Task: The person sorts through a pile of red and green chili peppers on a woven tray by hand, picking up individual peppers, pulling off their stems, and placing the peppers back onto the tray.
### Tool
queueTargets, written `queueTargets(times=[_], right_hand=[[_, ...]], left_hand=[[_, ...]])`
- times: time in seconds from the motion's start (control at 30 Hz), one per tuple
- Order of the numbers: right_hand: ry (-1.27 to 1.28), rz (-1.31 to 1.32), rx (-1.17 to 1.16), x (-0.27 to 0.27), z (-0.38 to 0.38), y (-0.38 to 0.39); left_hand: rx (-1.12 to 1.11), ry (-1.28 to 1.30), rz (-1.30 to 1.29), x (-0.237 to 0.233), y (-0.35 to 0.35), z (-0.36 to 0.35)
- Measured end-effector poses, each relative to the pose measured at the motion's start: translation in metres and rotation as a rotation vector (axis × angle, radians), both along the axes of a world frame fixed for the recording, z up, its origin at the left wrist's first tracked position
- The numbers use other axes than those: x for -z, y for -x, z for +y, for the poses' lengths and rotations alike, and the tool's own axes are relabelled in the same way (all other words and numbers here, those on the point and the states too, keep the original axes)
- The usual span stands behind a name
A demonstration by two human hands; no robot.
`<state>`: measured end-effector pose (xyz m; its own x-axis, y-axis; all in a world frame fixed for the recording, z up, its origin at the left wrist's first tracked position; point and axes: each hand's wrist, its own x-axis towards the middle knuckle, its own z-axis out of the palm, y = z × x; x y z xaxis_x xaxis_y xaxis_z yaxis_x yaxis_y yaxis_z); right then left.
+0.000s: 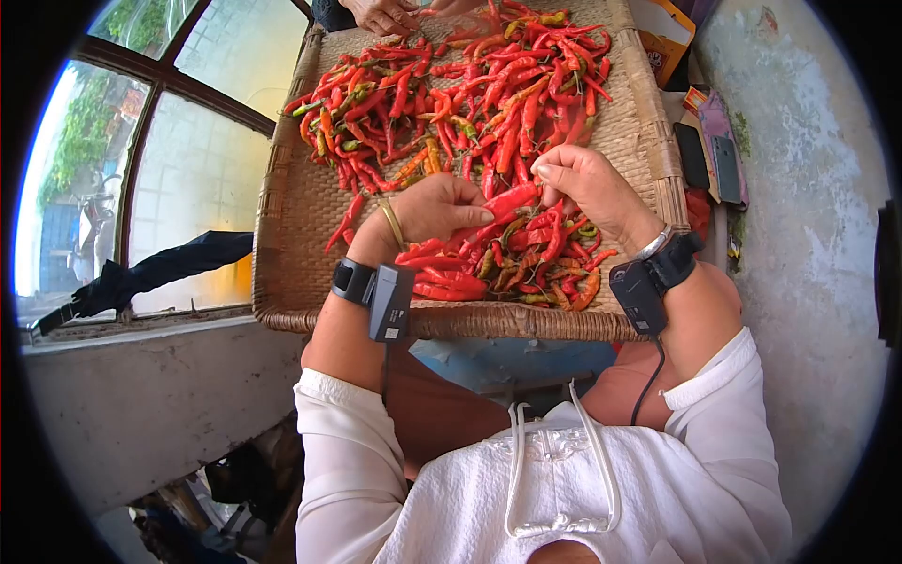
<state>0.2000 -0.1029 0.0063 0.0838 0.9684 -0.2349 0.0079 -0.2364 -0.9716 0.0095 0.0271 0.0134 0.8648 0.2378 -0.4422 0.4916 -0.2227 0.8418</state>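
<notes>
- While the woven tray (pixel 287 226) rests on my lap, my left hand (pixel 434 211) pinches one end of a red chilli (pixel 512 198).
- My right hand (pixel 587 183) closes fingertips on its other end, above the near pile (pixel 489 268).
- Stemming, I judge; next needs a clean snap.

Chilli (pixel 515 198) in fingers (pixel 477 214): red. Pile (pixel 526 252) under fingers: red, orange, some green. Tray (pixel 301 202) beyond: tan weave.

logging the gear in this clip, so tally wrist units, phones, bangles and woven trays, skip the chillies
wrist units: 2
phones: 2
bangles: 2
woven tray: 1
chillies: too many, uncounted
total: 7
</notes>
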Motion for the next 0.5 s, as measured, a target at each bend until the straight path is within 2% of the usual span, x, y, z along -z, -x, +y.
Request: queueTargets(times=[0.03, 0.1, 0.13, 0.17, 0.23, 0.3, 0.33, 0.37, 0.43, 0.5], right_hand=[[0.023, 0.026, 0.062, 0.000, 0.000, -0.002], [0.049, 0.053, 0.125, 0.000, 0.000, -0.002], [0.005, 0.160, 0.181, 0.000, 0.000, 0.002], [-0.039, 0.267, 0.237, 0.000, 0.000, 0.004], [-0.016, 0.234, 0.164, 0.003, 0.001, -0.001], [0.005, 0.201, 0.090, 0.007, 0.002, -0.004], [0.064, 0.141, 0.054, 0.011, 0.003, -0.004], [0.125, 0.081, 0.018, 0.013, 0.002, -0.005], [0.137, 0.039, 0.021, 0.010, 0.000, 0.000], [0.127, 0.013, 0.000, 0.011, 0.001, 0.002]], left_hand=[[-0.146, 0.126, -0.031, -0.001, 0.001, 0.006], [-0.488, 0.184, -0.388, 0.000, -0.001, 0.017], [-0.601, 0.231, -0.528, 0.001, 0.000, 0.025], [-0.732, 0.372, -0.614, 0.001, 0.002, 0.030], [-0.823, 0.305, -0.618, 0.002, 0.001, 0.029], [-0.624, 0.095, -0.395, 0.014, -0.002, 0.023], [-0.431, -0.008, -0.365, 0.020, -0.006, 0.015], [-0.287, -0.083, -0.220, 0.025, -0.009, 0.006], [-0.017, -0.754, -0.301, 0.039, -0.016, -0.009], [-0.028, -0.819, -0.202, 0.043, -0.018, -0.016]])
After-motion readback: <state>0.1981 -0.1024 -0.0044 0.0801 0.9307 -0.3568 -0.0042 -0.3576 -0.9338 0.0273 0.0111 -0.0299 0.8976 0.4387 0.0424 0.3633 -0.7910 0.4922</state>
